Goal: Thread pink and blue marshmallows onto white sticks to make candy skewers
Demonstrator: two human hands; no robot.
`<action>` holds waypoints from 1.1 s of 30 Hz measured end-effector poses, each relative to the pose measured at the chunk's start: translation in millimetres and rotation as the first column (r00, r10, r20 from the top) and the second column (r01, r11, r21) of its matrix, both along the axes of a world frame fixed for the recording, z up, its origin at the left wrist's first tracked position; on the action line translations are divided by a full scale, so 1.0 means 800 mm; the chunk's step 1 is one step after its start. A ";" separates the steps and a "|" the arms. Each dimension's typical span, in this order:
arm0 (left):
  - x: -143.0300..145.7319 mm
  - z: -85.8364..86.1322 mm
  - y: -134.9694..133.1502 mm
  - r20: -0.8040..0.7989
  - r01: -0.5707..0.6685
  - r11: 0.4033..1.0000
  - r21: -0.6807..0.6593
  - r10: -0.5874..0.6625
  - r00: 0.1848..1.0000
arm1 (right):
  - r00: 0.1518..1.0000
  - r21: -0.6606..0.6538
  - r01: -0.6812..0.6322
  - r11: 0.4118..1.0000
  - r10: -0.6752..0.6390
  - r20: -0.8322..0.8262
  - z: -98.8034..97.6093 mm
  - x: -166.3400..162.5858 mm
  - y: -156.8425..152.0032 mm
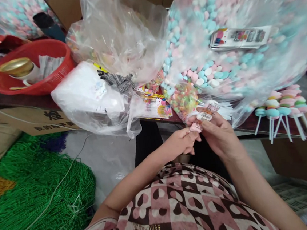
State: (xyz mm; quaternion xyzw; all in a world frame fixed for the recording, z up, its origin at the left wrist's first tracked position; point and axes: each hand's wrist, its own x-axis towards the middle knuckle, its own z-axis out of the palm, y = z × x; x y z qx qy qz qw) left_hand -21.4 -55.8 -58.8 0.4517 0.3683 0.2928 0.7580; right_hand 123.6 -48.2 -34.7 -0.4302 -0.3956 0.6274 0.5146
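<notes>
A small see-through wrapper with printing [206, 115] is held in front of my body, with pink and pale pieces, like a marshmallow stack, showing through it. My left hand [185, 141] is closed at its lower end, fingers curled. My right hand [217, 132] pinches its side between thumb and fingers. Any stick inside my left fingers is hidden. Just beyond lies a clear bag of small colourful gummy candies [183, 101]. Printed wrappers [156, 107] lie left of it, and white sticks [225, 109] lie to its right, partly behind my right hand.
Large clear bags of pink, blue and white marshmallows [209, 76] fill the back right. Several marshmallow skewers [284, 110] rest at the right edge, sticks overhanging. A wrapper stack [240, 38] lies on the bag. Left are a white plastic bag [90, 92], red basket [62, 62] and green cords [41, 192].
</notes>
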 end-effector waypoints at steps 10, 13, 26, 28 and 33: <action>-0.020 0.001 -0.001 0.018 -0.289 0.952 0.095 0.289 0.957 | 0.987 0.011 0.134 0.991 -0.135 0.086 -0.003 -0.037 0.015; -0.032 -0.001 0.003 -0.166 -0.429 0.836 0.341 0.503 0.848 | 0.964 0.081 0.203 0.976 -0.214 0.161 -0.009 -0.058 0.023; -0.099 -0.003 0.016 0.330 -0.687 0.698 -0.201 0.709 0.624 | 0.295 0.261 -0.416 0.871 -0.143 0.945 -0.018 -0.097 0.138; -0.104 -0.001 0.016 0.335 -0.691 0.680 -0.244 0.728 0.598 | 0.121 0.201 -0.471 0.859 -0.163 0.979 -0.025 -0.107 0.153; -0.105 -0.006 0.012 0.360 -0.656 0.696 -0.291 0.715 0.599 | -0.155 0.084 -0.529 0.844 -0.194 0.969 -0.027 -0.126 0.168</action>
